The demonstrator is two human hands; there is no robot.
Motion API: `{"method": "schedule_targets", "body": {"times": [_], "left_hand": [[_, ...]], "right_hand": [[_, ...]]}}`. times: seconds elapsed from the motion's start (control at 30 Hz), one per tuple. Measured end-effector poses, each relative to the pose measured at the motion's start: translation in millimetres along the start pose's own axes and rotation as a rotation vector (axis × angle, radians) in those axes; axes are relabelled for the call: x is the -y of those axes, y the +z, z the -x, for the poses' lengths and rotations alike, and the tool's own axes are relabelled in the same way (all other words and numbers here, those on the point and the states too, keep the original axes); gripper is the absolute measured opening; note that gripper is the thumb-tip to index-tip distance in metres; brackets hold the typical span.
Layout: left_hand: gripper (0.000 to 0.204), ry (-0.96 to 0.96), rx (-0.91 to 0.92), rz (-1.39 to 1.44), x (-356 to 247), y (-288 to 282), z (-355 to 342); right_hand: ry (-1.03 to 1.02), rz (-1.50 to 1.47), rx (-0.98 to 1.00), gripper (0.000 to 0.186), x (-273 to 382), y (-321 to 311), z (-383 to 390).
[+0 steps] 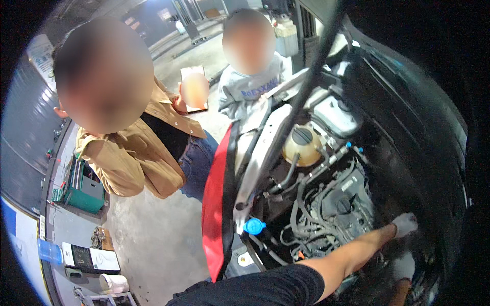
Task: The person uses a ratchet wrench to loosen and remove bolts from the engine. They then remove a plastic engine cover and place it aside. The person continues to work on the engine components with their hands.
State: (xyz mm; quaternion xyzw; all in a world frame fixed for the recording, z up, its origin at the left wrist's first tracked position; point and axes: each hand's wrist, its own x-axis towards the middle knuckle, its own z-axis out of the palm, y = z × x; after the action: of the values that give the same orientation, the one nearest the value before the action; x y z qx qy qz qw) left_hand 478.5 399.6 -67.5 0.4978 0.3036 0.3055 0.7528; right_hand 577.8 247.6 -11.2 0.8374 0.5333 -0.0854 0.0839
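Observation:
My left hand (406,224), in a pale glove, reaches across the engine (344,204) into the shaded right side of the bay; its fingers curl, and what they hold is hidden. Below it, my right hand (403,268), also in a pale glove, is down among dark engine parts, its fingers unclear in shadow. Hoses, a blue cap (254,226), a yellowish coolant reservoir (300,148) and a white reservoir (334,116) fill the bay. A red-and-black cover (217,199) drapes over the vehicle's edge.
A person (143,158) in a tan shirt holds a phone (196,107); another (245,92) in a grey sweatshirt stands at the bay's far edge. A dark strut (319,64) crosses above. Along the left wall stand a green cabinet (81,196), a white bucket (112,283) and equipment.

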Motion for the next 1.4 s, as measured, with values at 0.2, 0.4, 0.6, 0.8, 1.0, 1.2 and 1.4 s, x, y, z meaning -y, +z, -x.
{"method": "schedule_targets", "body": {"times": [0.2, 0.4, 0.6, 0.8, 1.0, 1.2, 1.4], "left_hand": [[0.03, -0.093, 0.041, 0.032, -15, 16, 7], [0.03, -0.055, -0.03, 0.05, 3, -19, -10], [0.034, -0.01, 0.03, -0.075, -4, 12, -4], [0.025, -0.009, -0.007, 0.026, -1, -7, 0], [0.032, 0.012, 0.003, -0.07, -10, 20, 8], [0.03, 0.017, -0.045, -0.082, -8, -4, 9], [0.038, 0.005, -0.005, -0.091, -21, 22, 19]], "right_hand": [[0.002, -0.069, 0.188, 0.031, -49, -6, -22], [0.042, -0.074, -0.085, 0.028, 22, -1, 21], [0.054, -0.143, 0.045, 0.027, -56, 0, -15], [-0.065, -0.164, -0.019, 0.036, 40, -21, 46], [0.113, -0.043, 0.001, 0.031, -82, 7, -34], [-0.063, -0.264, 0.141, 0.029, 63, -49, 67], [0.085, -0.075, -0.047, 0.041, -93, 10, -14]]}}
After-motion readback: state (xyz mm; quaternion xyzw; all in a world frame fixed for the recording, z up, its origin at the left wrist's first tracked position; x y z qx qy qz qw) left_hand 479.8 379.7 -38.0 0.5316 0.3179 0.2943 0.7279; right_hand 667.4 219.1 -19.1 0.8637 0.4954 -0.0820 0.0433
